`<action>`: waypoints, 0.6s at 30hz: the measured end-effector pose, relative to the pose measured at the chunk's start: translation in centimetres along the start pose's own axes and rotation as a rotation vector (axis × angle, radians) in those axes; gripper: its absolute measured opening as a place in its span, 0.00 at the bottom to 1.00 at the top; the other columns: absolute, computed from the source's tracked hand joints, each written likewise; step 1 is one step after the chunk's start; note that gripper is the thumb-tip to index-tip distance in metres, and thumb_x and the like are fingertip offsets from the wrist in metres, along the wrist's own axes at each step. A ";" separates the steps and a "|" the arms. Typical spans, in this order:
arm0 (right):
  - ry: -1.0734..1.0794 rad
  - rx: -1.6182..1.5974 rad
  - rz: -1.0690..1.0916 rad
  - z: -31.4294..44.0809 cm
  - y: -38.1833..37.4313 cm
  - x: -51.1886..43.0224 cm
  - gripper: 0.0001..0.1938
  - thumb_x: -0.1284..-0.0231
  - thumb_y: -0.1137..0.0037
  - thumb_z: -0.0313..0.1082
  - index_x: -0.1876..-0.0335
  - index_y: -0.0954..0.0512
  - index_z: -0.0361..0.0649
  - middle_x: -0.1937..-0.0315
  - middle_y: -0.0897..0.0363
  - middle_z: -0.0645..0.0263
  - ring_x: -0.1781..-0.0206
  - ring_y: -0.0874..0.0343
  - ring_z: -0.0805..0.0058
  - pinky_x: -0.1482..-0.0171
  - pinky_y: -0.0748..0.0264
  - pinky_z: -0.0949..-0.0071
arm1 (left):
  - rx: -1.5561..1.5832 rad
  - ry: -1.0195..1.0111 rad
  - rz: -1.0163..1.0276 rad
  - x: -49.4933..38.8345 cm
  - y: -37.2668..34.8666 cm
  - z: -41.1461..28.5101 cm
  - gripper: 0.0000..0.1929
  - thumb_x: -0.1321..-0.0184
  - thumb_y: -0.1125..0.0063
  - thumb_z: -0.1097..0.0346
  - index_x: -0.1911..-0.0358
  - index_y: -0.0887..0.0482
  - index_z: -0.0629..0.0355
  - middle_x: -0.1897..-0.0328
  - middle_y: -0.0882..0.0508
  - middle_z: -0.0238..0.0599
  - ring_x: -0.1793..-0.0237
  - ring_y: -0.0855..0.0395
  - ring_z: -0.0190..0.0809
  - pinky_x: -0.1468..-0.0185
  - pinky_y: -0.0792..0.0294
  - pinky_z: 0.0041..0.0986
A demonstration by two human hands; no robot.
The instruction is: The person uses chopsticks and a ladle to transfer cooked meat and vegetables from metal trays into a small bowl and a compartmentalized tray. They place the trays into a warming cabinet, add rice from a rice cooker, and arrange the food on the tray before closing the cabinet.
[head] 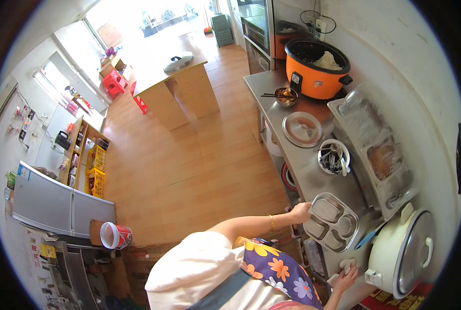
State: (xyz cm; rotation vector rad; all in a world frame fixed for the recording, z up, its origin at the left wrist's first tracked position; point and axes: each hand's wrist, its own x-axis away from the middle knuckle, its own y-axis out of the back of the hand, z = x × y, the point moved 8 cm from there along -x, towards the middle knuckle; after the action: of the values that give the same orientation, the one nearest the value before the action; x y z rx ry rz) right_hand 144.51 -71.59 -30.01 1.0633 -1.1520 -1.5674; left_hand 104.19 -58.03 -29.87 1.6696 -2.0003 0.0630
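My left hand (301, 212) grips the near-left edge of a stainless steel compartment tray (333, 223), which is over the metal counter (306, 174). The tray's several compartments look bare. My right hand (346, 278) is closed around a crumpled white cloth (346, 265) on the counter below the tray. A white electric cooker (387, 252) with a metal lid stands close to that hand, and a blue-handled utensil (365, 240) lies against it. Above the tray sits a white bowl (334, 156) full of metal spoons.
Along the wall runs a long food warmer (370, 135) under plastic film. A round metal lid (302, 129), a bowl of food with chopsticks (286, 96) and an orange rice cooker (315, 73) share the counter. A bucket (115, 235) and a wooden table (172, 83) stand on the floor.
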 end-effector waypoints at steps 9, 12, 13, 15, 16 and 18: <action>-0.608 -1.898 0.761 17.3 1.0 21.8 0.22 0.37 0.52 0.47 0.47 0.30 0.36 0.55 0.22 0.51 0.55 0.20 0.60 0.58 0.23 0.65 | -0.108 -0.181 0.035 16.9 -1.9 3.6 0.11 0.50 0.42 0.71 0.62 0.23 0.63 0.72 0.20 0.38 0.71 0.25 0.34 0.67 0.29 0.32; -0.796 -2.221 0.419 16.0 1.9 27.2 0.20 0.36 0.54 0.45 0.49 0.30 0.34 0.63 0.20 0.48 0.62 0.19 0.59 0.59 0.23 0.64 | -0.155 -0.333 0.146 21.1 -5.5 2.5 0.10 0.46 0.43 0.71 0.60 0.24 0.63 0.77 0.21 0.34 0.77 0.26 0.31 0.74 0.31 0.27; -0.998 -2.133 0.282 14.1 1.2 29.0 0.18 0.36 0.54 0.42 0.51 0.30 0.34 0.65 0.21 0.47 0.65 0.19 0.59 0.60 0.23 0.63 | -0.164 -0.274 0.215 21.8 -7.4 2.6 0.10 0.45 0.44 0.72 0.59 0.24 0.63 0.74 0.20 0.34 0.74 0.24 0.30 0.72 0.30 0.25; -1.116 -2.076 0.000 10.8 1.8 32.3 0.15 0.37 0.54 0.39 0.57 0.30 0.32 0.69 0.22 0.49 0.68 0.19 0.57 0.65 0.22 0.61 | 0.031 -0.458 0.459 24.5 -12.6 -0.1 0.16 0.44 0.44 0.72 0.52 0.26 0.64 0.61 0.19 0.38 0.71 0.23 0.30 0.68 0.28 0.24; -1.142 -2.098 -0.096 8.7 1.9 33.5 0.13 0.36 0.55 0.38 0.58 0.30 0.33 0.73 0.24 0.52 0.72 0.21 0.59 0.68 0.23 0.63 | 0.076 -0.486 0.581 26.1 -15.5 -0.6 0.18 0.44 0.43 0.72 0.49 0.28 0.64 0.56 0.21 0.40 0.70 0.23 0.30 0.67 0.28 0.24; -1.188 -2.174 -0.368 5.0 1.3 35.6 0.10 0.36 0.58 0.36 0.61 0.28 0.36 0.72 0.23 0.57 0.73 0.22 0.66 0.69 0.24 0.68 | 0.155 -0.360 0.705 26.5 -17.7 -0.4 0.23 0.44 0.42 0.71 0.44 0.31 0.65 0.48 0.24 0.42 0.69 0.22 0.30 0.65 0.27 0.24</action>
State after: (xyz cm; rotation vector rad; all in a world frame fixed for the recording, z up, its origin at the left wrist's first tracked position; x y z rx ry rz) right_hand 131.62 -105.10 -32.30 -1.2701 0.6584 -2.3459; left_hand 118.20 -85.97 -23.54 1.0241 -2.8386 0.1814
